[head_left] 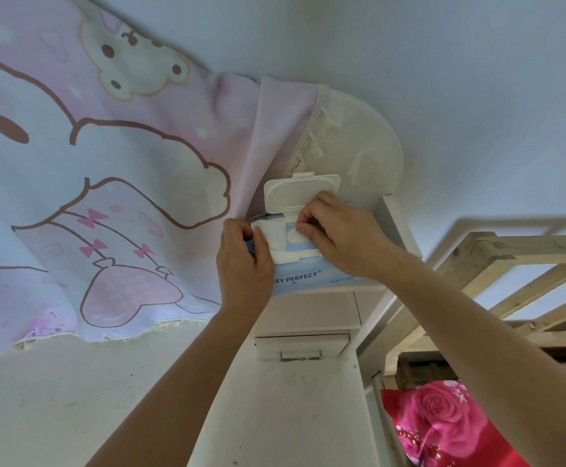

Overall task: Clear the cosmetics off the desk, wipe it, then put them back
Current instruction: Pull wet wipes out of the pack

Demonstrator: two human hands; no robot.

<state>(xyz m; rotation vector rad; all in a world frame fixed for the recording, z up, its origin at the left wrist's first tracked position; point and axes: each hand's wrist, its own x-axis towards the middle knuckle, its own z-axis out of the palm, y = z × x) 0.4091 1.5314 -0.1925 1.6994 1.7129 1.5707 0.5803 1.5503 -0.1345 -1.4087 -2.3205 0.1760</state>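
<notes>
A blue pack of wet wipes (311, 276) lies on a high white shelf, its white flip lid (300, 193) standing open. My left hand (241, 264) grips the pack's left end, with a folded white wipe (276, 242) under its thumb. My right hand (338, 234) rests on the pack's opening, its fingertips pinching the wipe sticking out of the opening (296, 235). The desk and the cosmetics are out of sight.
A pink cartoon curtain (89, 197) hangs at the left, touching the pack. Below the shelf sits a small white drawer with a metal handle (301, 347). A wooden bed frame (510, 264) and rose-print red bedding (443, 423) are at the right.
</notes>
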